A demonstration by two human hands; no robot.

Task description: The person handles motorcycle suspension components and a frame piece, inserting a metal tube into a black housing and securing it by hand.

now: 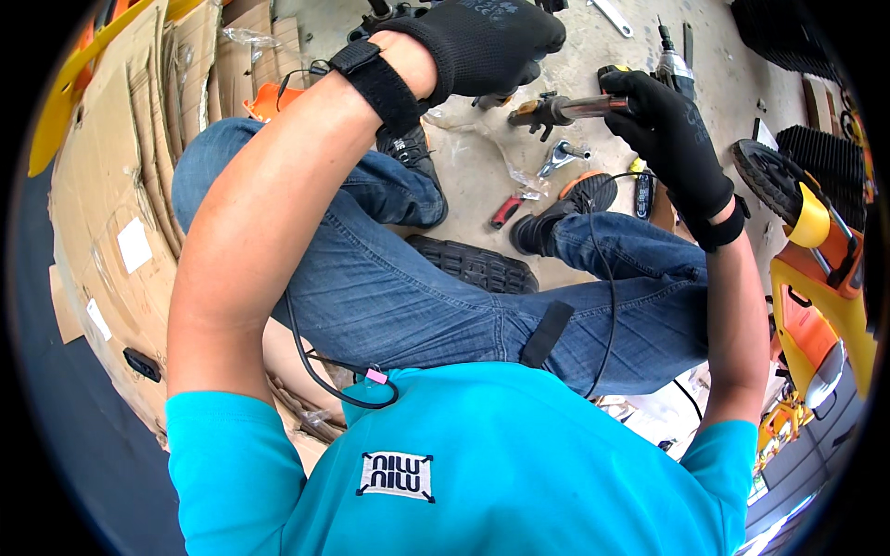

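My right hand (669,139), in a black glove, is closed round one end of a metal tube-like part (586,107) with a reddish sheen. The tube's other end carries a dark brown, clamp-like head (538,112), held above the floor. My left hand (496,46), also gloved in black, is up at the top edge with its fingers curled in. Whatever it grips is hidden behind the glove. Just beneath the tube, a shiny metal fitting (561,157) lies on the floor. A red-handled tool (505,211) rests between my shoes.
A cordless power driver (674,69) stands beyond my right hand, with a wrench (612,17) farther left. Stacked cardboard (102,185) fills the left side. To the right are a black wheel (768,178) and yellow-orange machine parts (816,324). A cable (612,306) crosses my right leg.
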